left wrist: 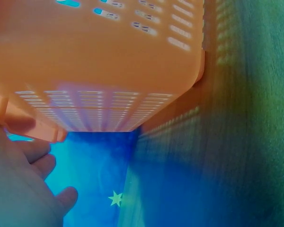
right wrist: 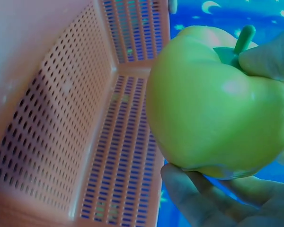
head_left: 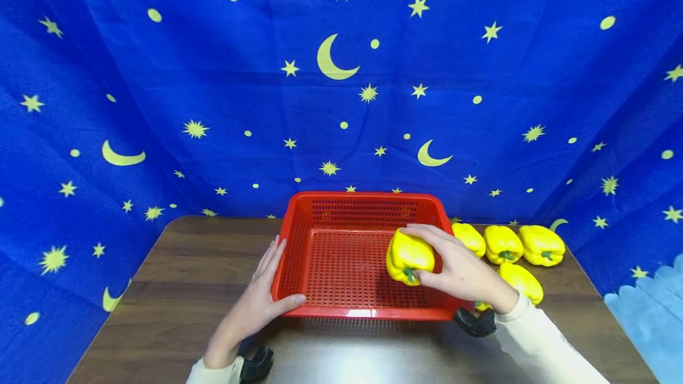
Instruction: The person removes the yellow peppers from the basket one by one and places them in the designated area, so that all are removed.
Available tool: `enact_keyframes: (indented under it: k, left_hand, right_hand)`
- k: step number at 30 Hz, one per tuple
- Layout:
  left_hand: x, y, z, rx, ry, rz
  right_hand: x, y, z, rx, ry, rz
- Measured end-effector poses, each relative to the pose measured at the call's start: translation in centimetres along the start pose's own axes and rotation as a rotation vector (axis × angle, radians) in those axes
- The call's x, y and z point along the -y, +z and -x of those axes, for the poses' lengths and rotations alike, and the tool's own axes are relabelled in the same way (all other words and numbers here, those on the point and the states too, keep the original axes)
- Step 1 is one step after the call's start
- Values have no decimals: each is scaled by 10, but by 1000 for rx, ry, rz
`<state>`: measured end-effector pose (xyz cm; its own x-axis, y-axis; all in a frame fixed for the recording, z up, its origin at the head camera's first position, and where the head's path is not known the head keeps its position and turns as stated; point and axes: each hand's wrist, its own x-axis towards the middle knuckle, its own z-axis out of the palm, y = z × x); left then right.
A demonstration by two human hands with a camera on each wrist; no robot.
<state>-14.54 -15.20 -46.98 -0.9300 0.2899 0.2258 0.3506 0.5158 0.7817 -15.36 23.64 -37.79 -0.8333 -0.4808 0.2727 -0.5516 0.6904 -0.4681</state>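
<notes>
A yellow bell pepper (head_left: pixel 409 256) with a green stem is held by my right hand (head_left: pixel 453 259) over the right part of a red plastic basket (head_left: pixel 368 313). In the right wrist view the thumb presses beside the stem of the pepper (right wrist: pixel 213 104), and fingertips support its opposite side. My left hand (head_left: pixel 264 289) rests at the basket's front left corner. Its thumb lies across the front rim, while its fingers lie along the left rim. The left wrist view shows fingertips beside the perforated wall of the basket (left wrist: pixel 85 61). The visible basket floor holds no peppers.
Several more yellow peppers (head_left: pixel 503 244) sit on the wooden table (head_left: pixel 160 307) to the right of the basket; one is partly hidden beneath my right wrist. A blue curtain (head_left: pixel 240 99) with moons and stars hangs behind the table and along its sides.
</notes>
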Motion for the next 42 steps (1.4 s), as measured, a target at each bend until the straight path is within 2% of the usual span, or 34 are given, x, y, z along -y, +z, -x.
enact_keyframes:
  k: [5,12,26,42]
  left_hand:
    - [0,0,-1,0,-4,-2]
    - [1,1,1,7,-16,-6]
    - [-3,0,1,14,-67,12]
    - [3,2,1,-5,23,4]
  right_hand:
    - [-8,-6,12,-41,8,21]
    - [-17,-14,34,-45,98,35]
    - [-35,-35,70,-110,139,93]
    - [-61,-43,108,-215,86,49]
